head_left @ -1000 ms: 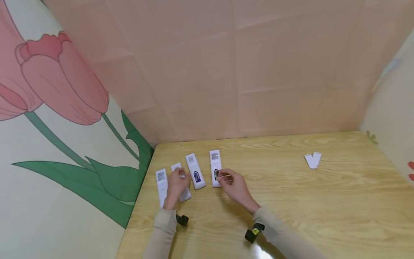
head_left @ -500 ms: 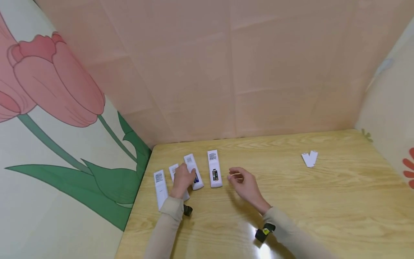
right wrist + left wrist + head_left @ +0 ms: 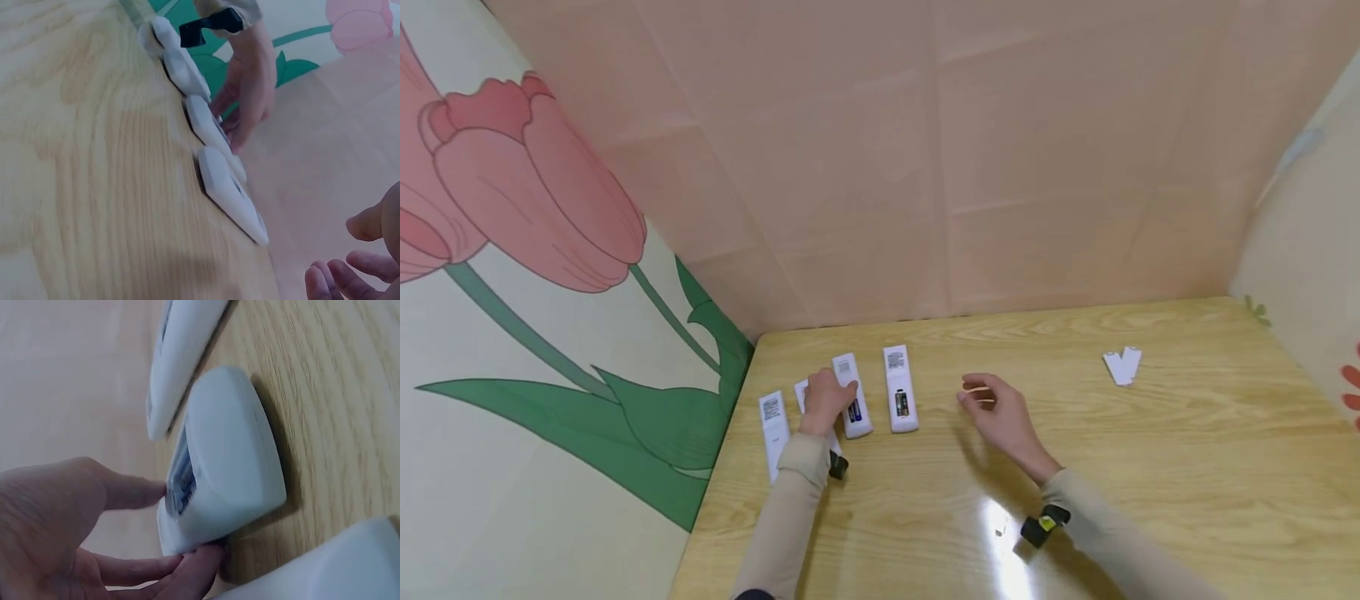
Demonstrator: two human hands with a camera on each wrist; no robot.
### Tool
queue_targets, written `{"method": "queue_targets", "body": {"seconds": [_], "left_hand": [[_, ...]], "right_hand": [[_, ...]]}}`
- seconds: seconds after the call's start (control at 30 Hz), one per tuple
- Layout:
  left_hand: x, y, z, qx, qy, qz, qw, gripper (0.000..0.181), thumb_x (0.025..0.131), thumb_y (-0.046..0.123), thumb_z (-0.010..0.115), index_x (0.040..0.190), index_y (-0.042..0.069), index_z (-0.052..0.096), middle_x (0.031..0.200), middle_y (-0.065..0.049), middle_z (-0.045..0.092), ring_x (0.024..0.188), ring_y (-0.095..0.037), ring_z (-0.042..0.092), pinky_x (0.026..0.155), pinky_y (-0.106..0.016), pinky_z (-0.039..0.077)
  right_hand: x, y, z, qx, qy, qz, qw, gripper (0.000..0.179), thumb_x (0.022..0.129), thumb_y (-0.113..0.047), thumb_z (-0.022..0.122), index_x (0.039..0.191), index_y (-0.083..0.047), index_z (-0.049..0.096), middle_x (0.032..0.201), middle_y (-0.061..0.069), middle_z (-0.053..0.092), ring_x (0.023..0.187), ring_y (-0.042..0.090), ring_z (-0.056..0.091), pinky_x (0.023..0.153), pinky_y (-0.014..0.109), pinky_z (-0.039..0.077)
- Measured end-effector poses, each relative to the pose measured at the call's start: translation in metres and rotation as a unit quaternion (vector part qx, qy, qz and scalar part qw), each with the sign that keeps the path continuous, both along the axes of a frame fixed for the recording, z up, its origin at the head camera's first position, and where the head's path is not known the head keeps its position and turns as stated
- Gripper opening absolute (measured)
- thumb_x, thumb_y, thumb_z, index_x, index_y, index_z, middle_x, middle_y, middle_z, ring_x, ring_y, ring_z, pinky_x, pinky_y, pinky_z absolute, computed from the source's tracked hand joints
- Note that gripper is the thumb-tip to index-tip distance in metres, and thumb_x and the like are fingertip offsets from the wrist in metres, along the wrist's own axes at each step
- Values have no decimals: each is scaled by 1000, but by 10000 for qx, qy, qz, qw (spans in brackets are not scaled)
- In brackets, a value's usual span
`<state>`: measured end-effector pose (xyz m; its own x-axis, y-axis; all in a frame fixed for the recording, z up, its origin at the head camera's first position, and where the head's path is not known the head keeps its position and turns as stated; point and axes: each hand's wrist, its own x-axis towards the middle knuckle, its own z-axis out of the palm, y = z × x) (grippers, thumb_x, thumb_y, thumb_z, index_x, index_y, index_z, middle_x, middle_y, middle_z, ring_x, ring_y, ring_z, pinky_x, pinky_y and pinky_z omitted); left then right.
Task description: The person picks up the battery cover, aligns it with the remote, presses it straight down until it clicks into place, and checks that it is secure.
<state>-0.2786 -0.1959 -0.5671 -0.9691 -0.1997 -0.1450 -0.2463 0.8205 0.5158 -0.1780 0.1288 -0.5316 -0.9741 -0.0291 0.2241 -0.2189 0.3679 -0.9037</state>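
Observation:
Several white remote controls lie back up in a row on the table. My left hand [image 3: 826, 402] grips the third remote control from the left [image 3: 844, 365]. In the left wrist view, the thumb touches the edge of its uncovered battery compartment [image 3: 182, 481] and the fingers lie along its side. Dark blue batteries [image 3: 854, 412] show inside. To the right lies another remote control [image 3: 896, 367], its compartment also uncovered, with dark batteries [image 3: 902, 403] in it. My right hand [image 3: 1003, 419] hovers right of the row, fingers loosely bent, holding nothing.
Left of the held remote, a second one [image 3: 801, 390] is partly hidden by my left hand, and a leftmost one [image 3: 772, 425] lies beyond. Two white battery covers [image 3: 1123, 367] overlap at the table's [image 3: 1045, 342] back right. A pink wall covering [image 3: 865, 208] rises behind.
My left hand has moved right, from over the second remote to the third, and now grips it. My right hand has drawn away to the right from the rightmost remote.

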Motion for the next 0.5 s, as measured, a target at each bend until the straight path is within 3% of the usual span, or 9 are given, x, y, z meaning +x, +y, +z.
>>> {"method": "queue_targets", "body": {"seconds": [0.13, 0.17, 0.2, 0.33, 0.4, 0.43, 0.5], "left_hand": [[17, 11, 35, 36, -252, 133, 9996, 40, 95, 39, 77, 93, -1, 69, 82, -15, 67, 65, -25, 66, 58, -37, 56], [19, 12, 39, 131, -303, 143, 9994, 40, 95, 36, 77, 95, -3, 70, 83, -16, 68, 65, -25, 65, 56, -35, 55], [16, 7, 33, 205, -290, 71, 9993, 43, 95, 38, 77, 96, -4, 70, 83, -16, 68, 64, -23, 64, 52, -32, 52], [16, 8, 40, 270, -429, 108, 9987, 44, 97, 36, 77, 108, -7, 69, 91, -18, 68, 70, -24, 64, 57, -34, 54], [16, 10, 42, 237, -469, 145, 9985, 48, 96, 36, 78, 113, -8, 69, 99, -20, 67, 77, -26, 65, 65, -37, 57], [19, 16, 52, 228, -586, 248, 9977, 48, 97, 33, 78, 117, -9, 68, 104, -22, 66, 81, -29, 66, 69, -39, 59], [18, 17, 52, 222, -629, 271, 9974, 51, 96, 34, 79, 121, -8, 67, 110, -24, 64, 87, -30, 65, 74, -41, 59]], "right_hand": [[-2, 13, 3, 153, 114, -72, 9998, 28, 103, -11, 72, 128, 2, 70, 120, 26, 74, 105, 38, 74, 89, 40, 63], [-3, 16, 4, 178, 151, -110, 9997, 28, 103, -11, 72, 127, 2, 70, 119, 25, 74, 105, 38, 75, 89, 39, 64], [-3, 19, 5, 212, 186, -146, 9995, 28, 103, -11, 72, 127, 2, 70, 118, 25, 74, 104, 39, 75, 88, 40, 64], [-6, 35, 8, 346, 298, -206, 9987, 28, 103, -12, 71, 128, 2, 70, 118, 24, 74, 105, 41, 75, 88, 42, 63], [-7, 44, 10, 458, 317, -219, 9982, 30, 104, -14, 71, 130, 1, 69, 119, 24, 74, 105, 41, 74, 88, 35, 63], [-7, 49, 11, 513, 312, -226, 9979, 31, 104, -15, 70, 130, 1, 69, 120, 24, 74, 106, 41, 74, 87, 30, 62], [-8, 58, 12, 634, 316, -253, 9972, 32, 105, -17, 70, 132, 0, 68, 121, 23, 73, 106, 41, 73, 85, 18, 58]]}}
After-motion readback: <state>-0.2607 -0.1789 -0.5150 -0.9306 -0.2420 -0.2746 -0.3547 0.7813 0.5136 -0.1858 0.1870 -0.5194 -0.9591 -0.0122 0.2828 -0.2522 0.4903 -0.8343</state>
